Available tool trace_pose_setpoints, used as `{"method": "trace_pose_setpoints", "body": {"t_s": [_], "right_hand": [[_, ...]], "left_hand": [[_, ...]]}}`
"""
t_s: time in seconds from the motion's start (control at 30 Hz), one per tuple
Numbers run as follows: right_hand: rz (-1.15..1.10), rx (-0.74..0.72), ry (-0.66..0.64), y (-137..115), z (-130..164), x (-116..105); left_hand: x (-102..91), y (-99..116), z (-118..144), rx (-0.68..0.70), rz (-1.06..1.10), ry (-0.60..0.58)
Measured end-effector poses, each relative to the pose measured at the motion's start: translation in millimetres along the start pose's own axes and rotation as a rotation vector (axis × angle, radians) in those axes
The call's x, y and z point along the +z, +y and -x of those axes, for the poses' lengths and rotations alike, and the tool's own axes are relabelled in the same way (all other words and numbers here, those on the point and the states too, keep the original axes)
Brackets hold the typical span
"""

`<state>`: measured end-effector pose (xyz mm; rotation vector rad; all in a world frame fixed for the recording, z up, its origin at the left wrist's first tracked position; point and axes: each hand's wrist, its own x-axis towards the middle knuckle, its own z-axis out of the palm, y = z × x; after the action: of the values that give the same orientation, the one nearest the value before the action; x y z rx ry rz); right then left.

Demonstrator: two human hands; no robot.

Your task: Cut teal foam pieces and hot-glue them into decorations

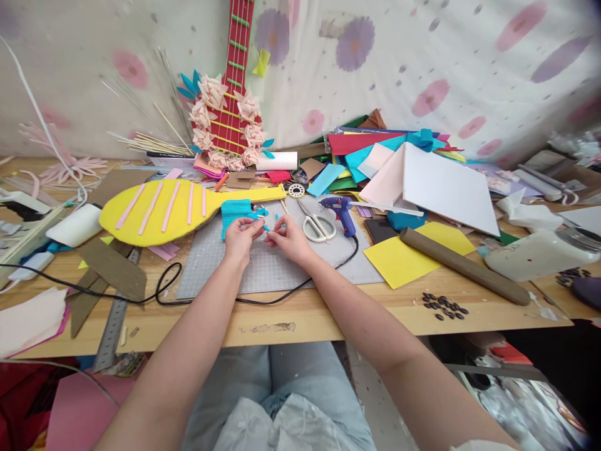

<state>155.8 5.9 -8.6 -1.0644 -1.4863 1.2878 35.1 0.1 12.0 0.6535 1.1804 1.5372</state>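
Over the grey cutting mat (197, 275), my left hand (243, 238) and my right hand (291, 239) are close together, fingers pinched. Between their fingertips is a thin twisted strip of blue crepe paper (267, 228); its exact shape is partly covered by the fingers. Just behind my left hand lies a wider blue crepe paper piece (230, 216) with small blue scraps beside it. White-handled scissors (319, 227) rest to the right of my right hand. Beyond them a blue glue gun (345, 216) lies on the mat, a glue stick reaching out from it.
A yellow instrument-shaped cutout (154, 213) with pink strips lies at left. A red paper guitar (230, 119) with flowers leans at the back. A black cord (282, 298) crosses the mat. At right are yellow paper (389, 257), a brown tube (464, 266) and black beads (444, 305).
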Motion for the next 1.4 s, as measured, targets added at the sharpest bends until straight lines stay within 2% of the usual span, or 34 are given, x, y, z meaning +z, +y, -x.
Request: {"method": "trace_pose_setpoints", "body": {"t_s": [0.17,0.3,0.4,0.6,0.73,0.93,1.27,1.4], "right_hand": [[-0.092,0.004,-0.075,1,-1,1],[-0.125,-0.011,-0.086,5,-3,0],[-0.095,-0.015,-0.079,5,-3,0],[-0.006,-0.048,-0.072,3,0,0],[-0.016,-0.064,-0.054,7,-3,0],[0.071,-0.062,-0.005,12,-5,-3],[0.126,-0.061,-0.042,0,2,1],[0.108,-0.079,-0.012,4,0,0]], "left_hand": [[-1.3,3,0,-0.029,0.033,0.017],[-0.5,4,1,-0.062,-0.003,-0.04],[-0.4,2,2,-0.045,-0.031,-0.076],[-0.6,-2,0,0.043,-0.003,-0.029],[1.2,-2,2,0.019,-0.014,-0.031],[0.7,-3,2,-0.078,0.003,-0.145],[0.6,-4,1,0.022,-0.003,-0.05],[1.4,-3,2,-0.033,-0.016,-0.118]]}}
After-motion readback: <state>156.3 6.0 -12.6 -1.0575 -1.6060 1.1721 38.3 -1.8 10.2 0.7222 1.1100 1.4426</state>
